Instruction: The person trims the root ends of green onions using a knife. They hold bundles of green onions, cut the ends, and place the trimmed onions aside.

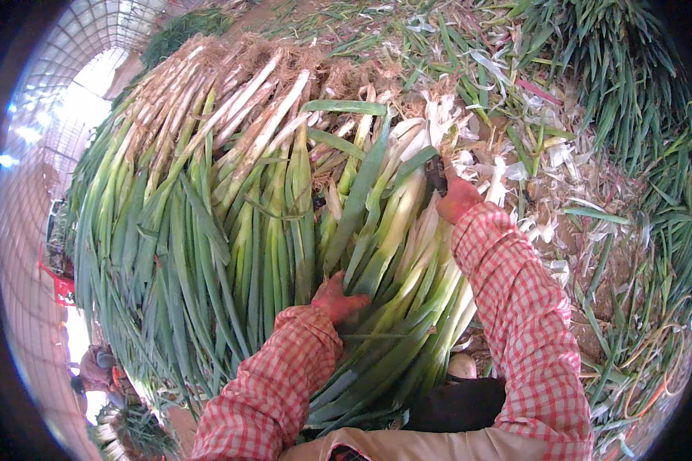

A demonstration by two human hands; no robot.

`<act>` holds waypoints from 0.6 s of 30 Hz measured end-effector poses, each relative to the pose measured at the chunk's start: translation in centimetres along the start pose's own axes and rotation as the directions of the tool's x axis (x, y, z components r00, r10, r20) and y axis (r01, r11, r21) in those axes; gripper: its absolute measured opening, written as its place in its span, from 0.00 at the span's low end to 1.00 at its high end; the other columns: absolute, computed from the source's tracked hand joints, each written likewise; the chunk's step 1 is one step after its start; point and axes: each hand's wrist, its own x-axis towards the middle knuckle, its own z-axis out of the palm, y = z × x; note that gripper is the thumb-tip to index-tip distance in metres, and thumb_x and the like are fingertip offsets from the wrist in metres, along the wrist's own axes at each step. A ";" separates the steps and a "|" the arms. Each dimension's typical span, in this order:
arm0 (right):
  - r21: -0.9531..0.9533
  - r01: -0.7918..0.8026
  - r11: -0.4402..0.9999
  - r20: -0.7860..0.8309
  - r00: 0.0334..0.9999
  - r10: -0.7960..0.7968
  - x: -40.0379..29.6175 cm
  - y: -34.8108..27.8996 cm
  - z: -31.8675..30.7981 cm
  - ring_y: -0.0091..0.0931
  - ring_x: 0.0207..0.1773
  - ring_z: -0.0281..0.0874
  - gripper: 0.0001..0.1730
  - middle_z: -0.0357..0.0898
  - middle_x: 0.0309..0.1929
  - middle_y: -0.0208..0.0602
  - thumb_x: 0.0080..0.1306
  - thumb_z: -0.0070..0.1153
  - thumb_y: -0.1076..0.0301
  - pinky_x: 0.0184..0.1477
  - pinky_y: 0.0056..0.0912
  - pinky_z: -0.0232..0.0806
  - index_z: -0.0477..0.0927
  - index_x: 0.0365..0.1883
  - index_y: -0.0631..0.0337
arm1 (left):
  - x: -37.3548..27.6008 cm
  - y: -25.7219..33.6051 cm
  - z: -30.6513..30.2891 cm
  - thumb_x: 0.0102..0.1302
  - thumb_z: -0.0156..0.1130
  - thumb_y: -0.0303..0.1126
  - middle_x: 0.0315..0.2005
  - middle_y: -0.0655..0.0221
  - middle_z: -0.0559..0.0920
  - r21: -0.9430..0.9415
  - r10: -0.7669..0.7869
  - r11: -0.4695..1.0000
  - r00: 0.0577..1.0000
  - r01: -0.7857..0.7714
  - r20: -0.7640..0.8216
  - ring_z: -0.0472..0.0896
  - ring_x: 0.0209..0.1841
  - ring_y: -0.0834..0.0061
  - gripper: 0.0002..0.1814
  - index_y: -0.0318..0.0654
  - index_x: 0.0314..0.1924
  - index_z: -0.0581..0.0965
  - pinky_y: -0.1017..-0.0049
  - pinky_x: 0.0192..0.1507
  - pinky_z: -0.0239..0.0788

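Note:
Before me lies a broad heap of large green onions point(265, 230), with rooted white ends at the far side and green leaves towards me. My left hand point(339, 299) is sunk among leaves near the middle, its thumb and forefinger around some of them; its other fingers are hidden. My right hand point(460, 197) grips a dark-handled tool point(436, 174), apparently a small knife, beside the pale stalks. A thin grey part of it points away from me. Paler, cleaner-looking green onions point(403, 213) lie between my hands, leaves trailing towards my lap.
Peeled skins and leaf scraps point(548, 167) litter the ground at right. Another pile of green leaves point(623, 86) stands at far right. Yellowish cords point(651, 357) lie lower right. A person point(97, 369) is at lower left, beneath a curved framed covering point(32, 242).

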 end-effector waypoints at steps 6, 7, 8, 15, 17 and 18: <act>0.085 -0.017 0.996 -0.001 1.000 0.017 0.0 0.2 1.0 0.46 0.46 0.77 0.46 0.78 0.41 0.55 0.51 0.55 0.70 0.47 0.43 0.70 0.51 0.69 0.48 | -0.7 0.6 0.5 0.45 0.70 0.52 0.61 0.47 0.66 0.052 0.075 0.996 0.994 -0.071 -0.076 0.63 0.64 0.53 0.54 0.32 0.66 0.56 0.65 0.65 0.55; 0.068 0.057 0.996 0.085 0.994 -0.063 -2.0 -1.0 0.1 0.48 0.44 0.77 0.48 0.77 0.40 0.57 0.50 0.55 0.70 0.47 0.43 0.69 0.49 0.70 0.47 | -1.9 1.7 0.7 0.45 0.70 0.52 0.61 0.47 0.66 0.085 0.077 0.994 0.987 -0.066 -0.140 0.64 0.64 0.52 0.53 0.33 0.66 0.56 0.65 0.64 0.55; 0.086 0.040 0.995 0.116 0.992 -0.050 -3.3 -1.2 0.7 0.48 0.44 0.77 0.49 0.77 0.40 0.57 0.50 0.55 0.70 0.46 0.43 0.69 0.48 0.71 0.47 | -2.4 2.3 1.1 0.46 0.70 0.51 0.61 0.47 0.66 0.118 0.082 0.991 0.976 -0.059 -0.202 0.64 0.63 0.52 0.53 0.33 0.66 0.56 0.64 0.64 0.56; 0.209 -0.012 0.978 0.332 0.941 -0.060 -16.1 -0.7 0.8 0.48 0.46 0.76 0.50 0.76 0.42 0.57 0.49 0.56 0.70 0.49 0.43 0.68 0.47 0.70 0.55 | 0.9 2.1 -0.7 0.47 0.71 0.48 0.56 0.50 0.72 -0.014 0.079 0.997 0.996 -0.078 0.035 0.70 0.59 0.56 0.50 0.33 0.65 0.57 0.67 0.61 0.60; 0.248 0.044 0.968 0.443 0.883 -0.153 -19.3 0.3 1.4 0.49 0.47 0.75 0.51 0.75 0.43 0.59 0.50 0.56 0.69 0.50 0.43 0.68 0.44 0.70 0.58 | 1.6 0.8 -2.3 0.48 0.71 0.47 0.55 0.51 0.73 -0.195 0.119 0.977 0.980 -0.088 0.156 0.72 0.58 0.59 0.50 0.31 0.65 0.58 0.69 0.60 0.60; 0.293 0.190 0.937 0.391 0.871 -0.299 -20.9 1.0 2.2 0.48 0.45 0.76 0.51 0.75 0.42 0.59 0.50 0.56 0.69 0.48 0.43 0.68 0.44 0.71 0.59 | 3.1 -1.4 -1.3 0.48 0.71 0.46 0.55 0.54 0.73 -0.208 0.143 0.970 0.986 -0.123 0.081 0.73 0.57 0.64 0.49 0.28 0.64 0.59 0.71 0.59 0.61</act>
